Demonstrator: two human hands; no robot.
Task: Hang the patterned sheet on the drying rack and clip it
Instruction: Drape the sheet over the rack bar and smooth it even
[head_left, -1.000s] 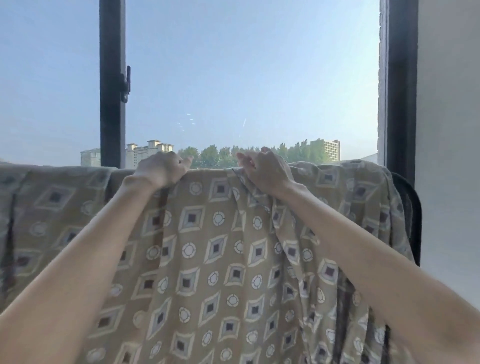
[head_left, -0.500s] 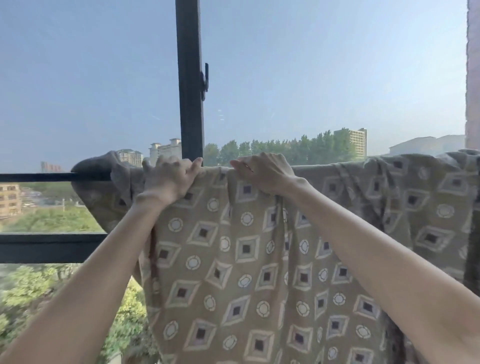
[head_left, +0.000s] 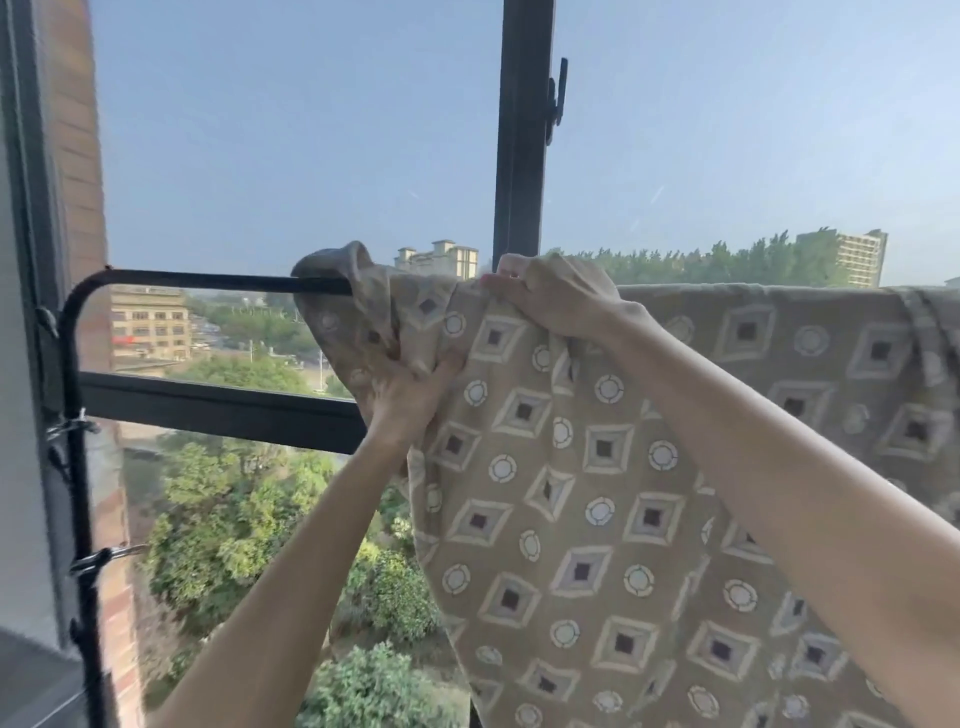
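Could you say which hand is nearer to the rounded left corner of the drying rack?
Left. The left hand grips the patterned sheet below the rail, right of that corner; the right hand holds the sheet atop the rail, farther right.

Readable text: none anywhere in the frame.
Building (head_left: 150, 325), left middle of the frame: a red strip (head_left: 124, 340) on its front, perhaps a sign, too small and blurred to read.
Patterned sheet (head_left: 597, 493), centre and right: a print of diamonds and ringed circles only, which spells nothing.
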